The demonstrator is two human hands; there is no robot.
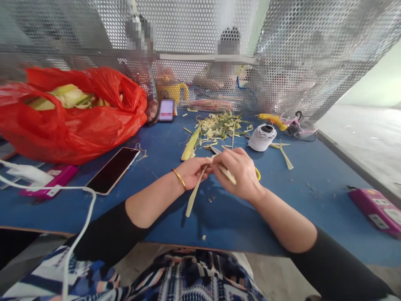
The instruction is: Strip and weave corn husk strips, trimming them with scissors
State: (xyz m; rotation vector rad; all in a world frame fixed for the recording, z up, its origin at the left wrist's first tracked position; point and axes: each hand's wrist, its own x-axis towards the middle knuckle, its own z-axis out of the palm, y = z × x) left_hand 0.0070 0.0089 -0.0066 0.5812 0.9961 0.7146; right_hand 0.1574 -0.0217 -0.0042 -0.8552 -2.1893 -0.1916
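Observation:
Above the blue table, my left hand (198, 170) and my right hand (237, 173) meet, fingers closed on pale strips that look like corn husk. One husk strip (193, 200) hangs down from my left fingers. Another strip end (228, 174) sticks out under my right hand. The exact grip at the fingertips is hidden. Partly behind my right hand lie scissors with a yellow handle (257, 173). Just beyond my left hand rests a whole green-yellow husk piece (191, 144), beside a heap of cut husk scraps (221, 125).
A red plastic bag (90, 138) of husks stands at left, near a phone (113, 171) and a magenta power strip (59, 177). White thread spool (262, 138), yellow glue gun (272, 120) and another power strip (377, 211) are right. A perforated screen (200, 37) bounds the back.

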